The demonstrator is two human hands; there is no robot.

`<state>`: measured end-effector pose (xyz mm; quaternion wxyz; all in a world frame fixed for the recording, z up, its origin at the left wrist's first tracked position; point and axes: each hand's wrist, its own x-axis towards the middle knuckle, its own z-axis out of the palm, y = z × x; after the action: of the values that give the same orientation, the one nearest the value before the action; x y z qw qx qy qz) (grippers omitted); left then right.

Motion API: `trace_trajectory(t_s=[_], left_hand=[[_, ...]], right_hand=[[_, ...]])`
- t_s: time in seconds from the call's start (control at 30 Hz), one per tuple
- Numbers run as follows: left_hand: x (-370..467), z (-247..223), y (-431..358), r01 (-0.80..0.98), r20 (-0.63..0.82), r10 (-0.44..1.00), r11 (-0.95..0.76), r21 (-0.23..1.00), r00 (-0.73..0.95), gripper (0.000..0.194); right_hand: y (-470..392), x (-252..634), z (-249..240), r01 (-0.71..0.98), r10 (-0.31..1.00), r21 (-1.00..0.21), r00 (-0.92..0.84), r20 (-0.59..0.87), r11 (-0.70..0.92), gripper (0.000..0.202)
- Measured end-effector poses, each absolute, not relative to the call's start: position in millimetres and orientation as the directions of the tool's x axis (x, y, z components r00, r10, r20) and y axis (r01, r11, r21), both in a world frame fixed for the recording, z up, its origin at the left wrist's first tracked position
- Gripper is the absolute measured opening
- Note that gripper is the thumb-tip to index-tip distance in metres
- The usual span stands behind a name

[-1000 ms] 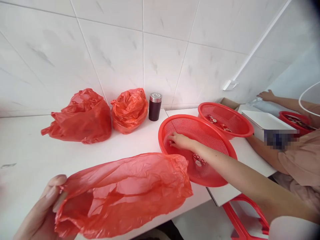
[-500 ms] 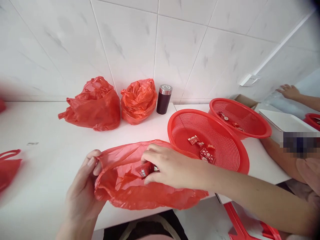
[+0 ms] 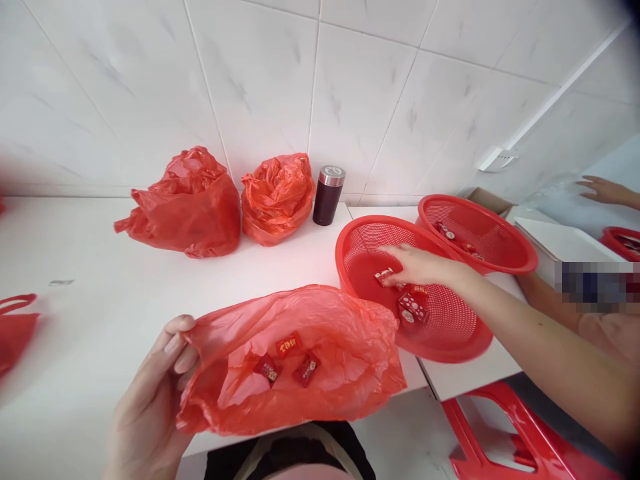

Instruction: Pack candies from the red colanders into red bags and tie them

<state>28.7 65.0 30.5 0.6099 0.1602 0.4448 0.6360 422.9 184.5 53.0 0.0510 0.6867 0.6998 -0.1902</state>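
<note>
- Head view: the left hand (image 3: 160, 373) pinches the near-left edge of an open red plastic bag (image 3: 350, 347), fingers and thumb closed on the film.
- The open bag lies on its side along the front of the white table (image 3: 100, 293), its mouth spread wide, with three small red packets (image 3: 288, 345) visible inside.
- The right hand (image 3: 423, 265) is well apart from the left, inside the nearer red basket (image 3: 455, 320). Its fingers are parted over several loose sweets (image 3: 413, 305); whether the thumb touches one, I cannot tell.
- The nearer basket stands just beyond the bag's right end; behind it to the right is a farther red basket (image 3: 493, 227), also with a few wrapped pieces in it.
- Against the tiled wall stand a large bundled bag (image 3: 187, 207), a smaller bundled bag (image 3: 277, 200) and a dark tumbler (image 3: 327, 200) with a silver-coloured top.
- At far right, a co-worker's hand (image 3: 600, 189) reaches in; below, a red stool (image 3: 470, 433) shows.
</note>
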Motion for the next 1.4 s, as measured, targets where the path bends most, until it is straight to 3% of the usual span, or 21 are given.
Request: trace_trajectory(t_s=[0.1, 0.23, 0.33, 0.6, 0.8, 0.93, 1.0, 1.07, 1.1, 1.23, 1.4], left_hand=[[23, 26, 62, -0.624, -0.378, 0.888, 0.142, 0.769, -0.263, 0.035], [19, 21, 64, -0.630, -0.422, 0.876, 0.193, 0.753, -0.235, 0.044], [22, 24, 66, -0.637, -0.445, 0.864, 0.210, 0.741, -0.234, 0.047], [28, 30, 66, -0.607, -0.413, 0.870, 0.180, 0.774, -0.269, 0.047], [22, 22, 65, -0.629, -0.403, 0.881, 0.171, 0.758, -0.247, 0.043], [22, 20, 65, -0.635, -0.386, 0.885, 0.146, 0.759, -0.258, 0.038], [24, 22, 64, -0.633, -0.366, 0.887, 0.116, 0.766, -0.280, 0.035], [27, 26, 63, -0.622, -0.348, 0.893, 0.102, 0.776, -0.287, 0.036], [28, 28, 62, -0.616, -0.343, 0.898, 0.107, 0.780, -0.277, 0.037], [31, 32, 59, -0.597, -0.342, 0.911, 0.146, 0.789, -0.228, 0.044], [29, 33, 55, -0.626, -0.339, 0.913, 0.129, 0.769, -0.228, 0.038]], right_hand=[[184, 458, 22, 0.991, 0.863, -0.092, 0.041, -0.503, -0.101, 0.119], [178, 459, 3, 0.988, 0.872, -0.117, 0.033, -0.488, -0.103, 0.118], [184, 452, -4, 0.989, 0.896, -0.113, 0.037, -0.443, -0.097, 0.102], [197, 459, -20, 0.983, 0.951, -0.183, -0.068, -0.303, 0.012, 0.030], [198, 467, -19, 0.965, 0.966, -0.260, -0.041, -0.256, -0.028, 0.025], [198, 452, 21, 0.922, 0.979, -0.382, -0.017, -0.201, -0.063, 0.018], [187, 426, 55, 0.859, 0.981, -0.511, -0.077, -0.180, -0.026, 0.019], [166, 390, 88, 0.647, 0.955, -0.762, -0.250, -0.158, 0.043, 0.023], [153, 369, 100, 0.585, 0.930, -0.808, -0.329, -0.164, 0.064, 0.024], [108, 295, 114, 0.640, 0.843, -0.748, -0.490, -0.222, 0.175, 0.027], [105, 275, 98, 0.702, 0.865, -0.672, -0.467, -0.184, 0.236, 0.052]])
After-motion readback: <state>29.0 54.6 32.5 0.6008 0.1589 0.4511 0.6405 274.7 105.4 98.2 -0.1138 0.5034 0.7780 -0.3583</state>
